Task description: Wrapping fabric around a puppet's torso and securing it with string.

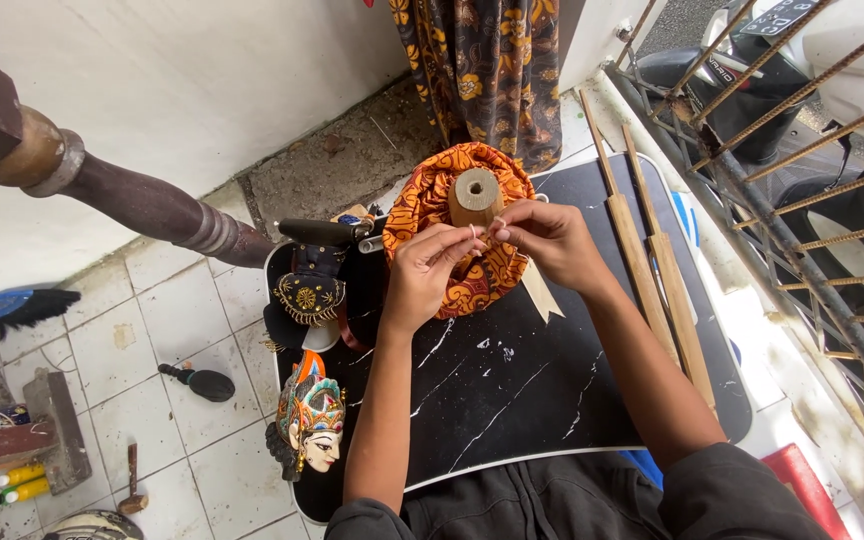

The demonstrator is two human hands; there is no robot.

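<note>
Dark sleeves at the near edge, both forearms reaching away over a black marbled board laid across the lap; left hand raised with wrist bent back, thumb and forefinger pinched shut on what looks like a fine pale thread, too thin to make out clearly; right hand meeting it from the right, fingertips likewise pinched on the same strand, the two hands all but touching, hovering just over the work; puppet body directly beneath and beyond them, a wooden peg wrapped in gathered orange batik cloth, lying on the far-middle part of the board; pale paper strip just right of it, under the right wrist. Risks, as judged: thread slipping from either pinch, since the grip is by fingertips alone; cloth gathers loosening round the peg if tension drops; the board, unsupported at its edges, tipping and sliding its load. Further out: dark beaded costume piece at the board's left edge; painted mask head at the near left corner, overhanging the tiled floor and liable to fall if the board is jogged; two long wooden rods along the right side; turned wooden post at far left; metal railing at right.
</note>
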